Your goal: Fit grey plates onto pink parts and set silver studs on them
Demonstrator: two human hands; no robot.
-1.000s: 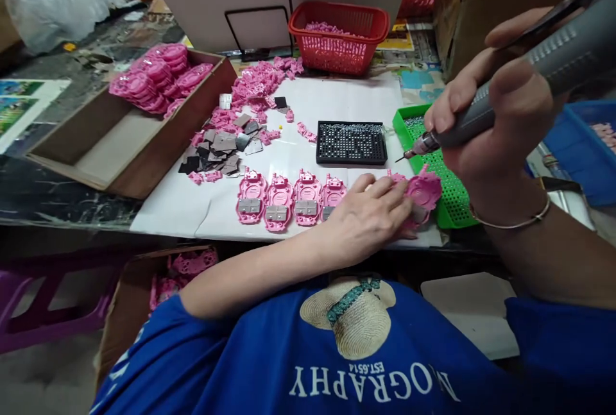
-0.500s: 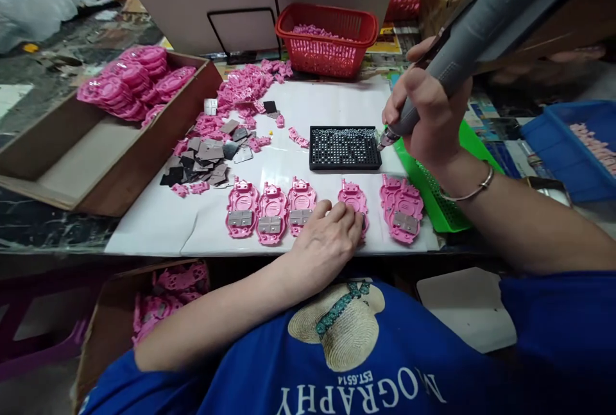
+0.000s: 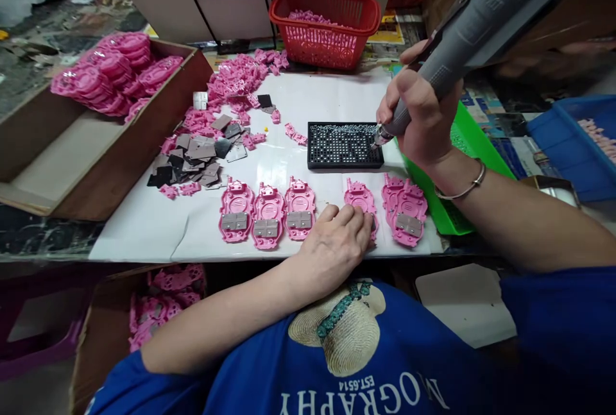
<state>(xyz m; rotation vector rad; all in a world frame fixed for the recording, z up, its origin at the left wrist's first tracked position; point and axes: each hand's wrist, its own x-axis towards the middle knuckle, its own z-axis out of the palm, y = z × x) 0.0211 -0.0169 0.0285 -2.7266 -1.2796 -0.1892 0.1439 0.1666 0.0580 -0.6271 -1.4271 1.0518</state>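
My right hand (image 3: 426, 110) is wrapped round a grey electric screwdriver (image 3: 457, 49), slanting down to the left. Its tip is at the right part of a black screw tray (image 3: 344, 164) with rows of small holes and shiny screws. My left hand (image 3: 337, 242) lies with curled fingers over a pink plastic casing (image 3: 359, 192), hiding its lower half. To the left stand three more pink casings (image 3: 268, 206) in a row, each with a grey metal plate (image 3: 299, 220) on its lower part. Two overlapping pink casings (image 3: 408, 200) lie to the right, the front one with a plate.
A heap of small pink parts (image 3: 235, 81) and a pile of grey plates (image 3: 197, 155) lie left of the tray. Around them are a cardboard box (image 3: 158, 113) of pink casings, a red basket (image 3: 327, 49), a green basket (image 3: 436, 203) and a blue bin (image 3: 568, 139).
The screwdriver tip has moved left from the tray's right edge to over its holes. My left hand stays on the same casing. The whole view has shifted slightly.
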